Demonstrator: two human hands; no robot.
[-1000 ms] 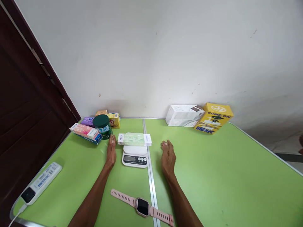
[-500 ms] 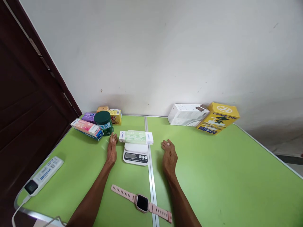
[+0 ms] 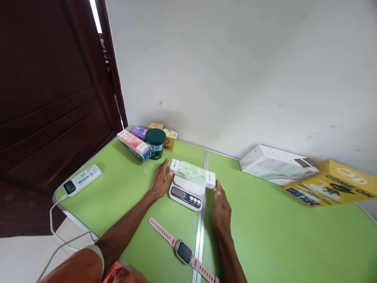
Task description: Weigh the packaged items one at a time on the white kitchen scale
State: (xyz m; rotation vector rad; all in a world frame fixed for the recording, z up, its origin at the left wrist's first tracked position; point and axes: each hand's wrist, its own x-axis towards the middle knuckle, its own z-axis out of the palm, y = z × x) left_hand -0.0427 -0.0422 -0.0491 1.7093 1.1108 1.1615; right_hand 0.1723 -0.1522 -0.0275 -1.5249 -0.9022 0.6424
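Note:
A long white and pale green carton (image 3: 191,173) lies across the platform of a small white kitchen scale (image 3: 186,195), overhanging it on both sides. My left hand (image 3: 160,182) is at the carton's left end, fingers stretched out and thumb close to or touching it. At the opposite end, my right hand (image 3: 222,210) has its fingertips against or just beside the carton; its fingers are loosely bent and apart. Whether either hand presses on the carton I cannot tell. Nearer to me, a pink smartwatch (image 3: 184,252) lies face up with its strap spread out.
Back left, a dark green jar (image 3: 155,143) stands by a pink and blue carton (image 3: 134,145), a purple pack (image 3: 138,132) and a yellow box (image 3: 170,140). Back right are a white box (image 3: 275,165) and a yellow box (image 3: 332,184). A corded white power strip (image 3: 83,180) lies left.
Both hands have come in to the ends of the carton on the scale. The camera has turned left and tilted, so everything sits further right in view.

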